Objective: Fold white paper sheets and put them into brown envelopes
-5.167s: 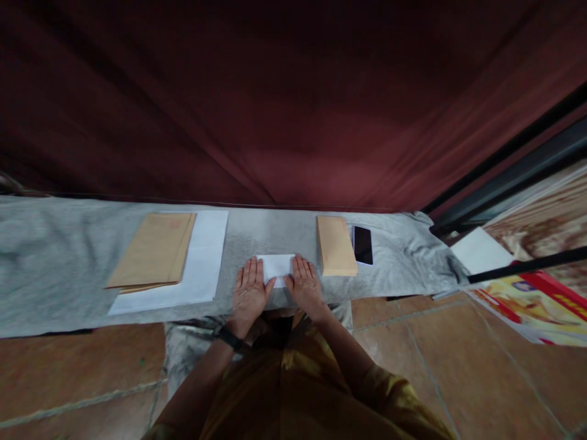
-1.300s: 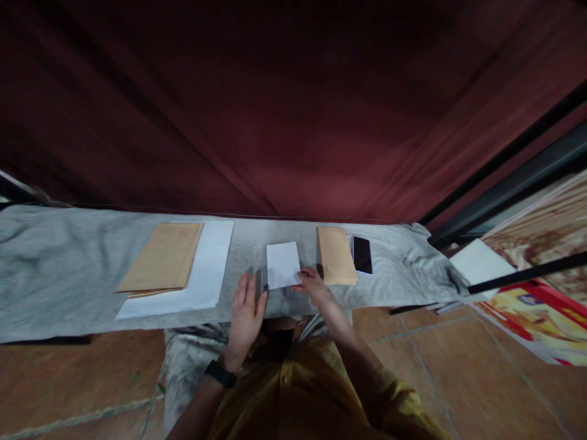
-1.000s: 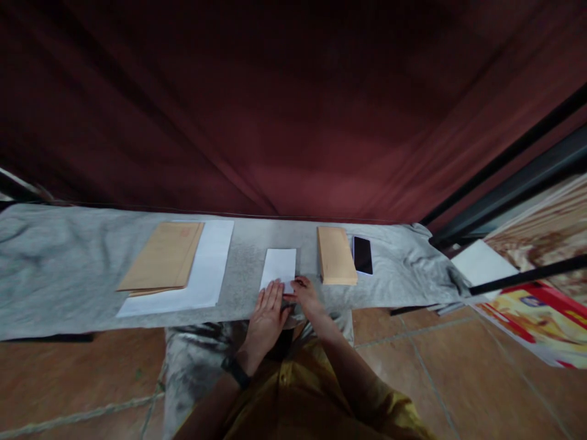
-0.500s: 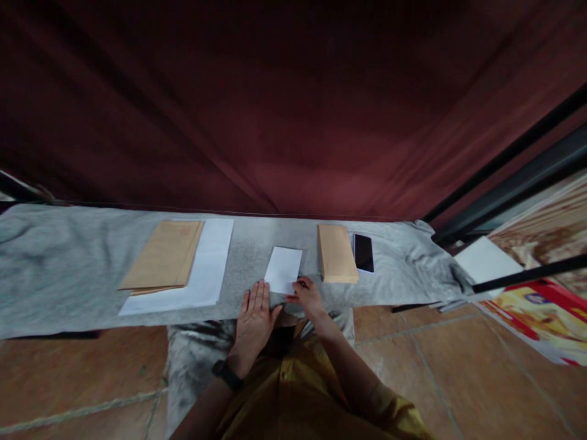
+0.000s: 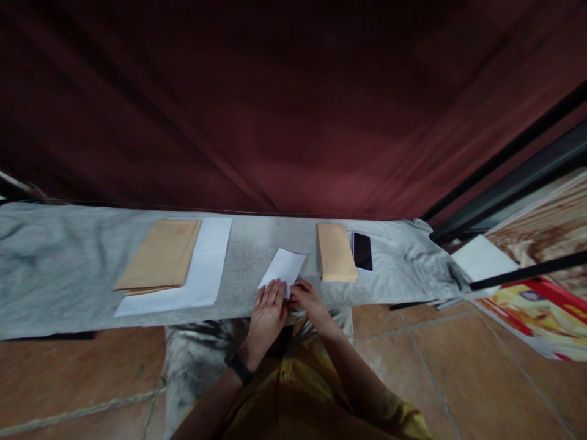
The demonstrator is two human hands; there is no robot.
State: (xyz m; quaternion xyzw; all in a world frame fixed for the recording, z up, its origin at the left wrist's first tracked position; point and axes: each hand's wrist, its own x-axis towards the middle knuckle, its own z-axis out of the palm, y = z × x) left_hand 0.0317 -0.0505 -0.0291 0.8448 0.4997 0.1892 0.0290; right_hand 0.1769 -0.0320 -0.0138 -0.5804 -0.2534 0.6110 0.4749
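A small folded white sheet of paper [image 5: 283, 267] lies at a slant on the grey cloth in front of me. My left hand [image 5: 269, 310] rests flat on its near edge, fingers stretched out and side by side. At the near right corner, my right hand [image 5: 306, 298] has its fingers curled and pinched on the paper's edge; the fingertips are partly hidden. To the right of the hands lies a stack of small brown envelopes [image 5: 337, 252]. On the left, large brown envelopes [image 5: 160, 253] overlap larger white sheets [image 5: 211, 263].
A phone [image 5: 362, 251] lies right of the small envelopes. The grey cloth [image 5: 408, 269] covers a narrow table, with a dark red curtain [image 5: 293, 122] behind it. Black metal bars [image 5: 513, 159], a white sheet and a colourful box [image 5: 541, 311] stand at the right.
The paper has turned clockwise, its far end shifting slightly right. My left hand has slid right, onto the near edge and close to my right hand, which stays at the corner.
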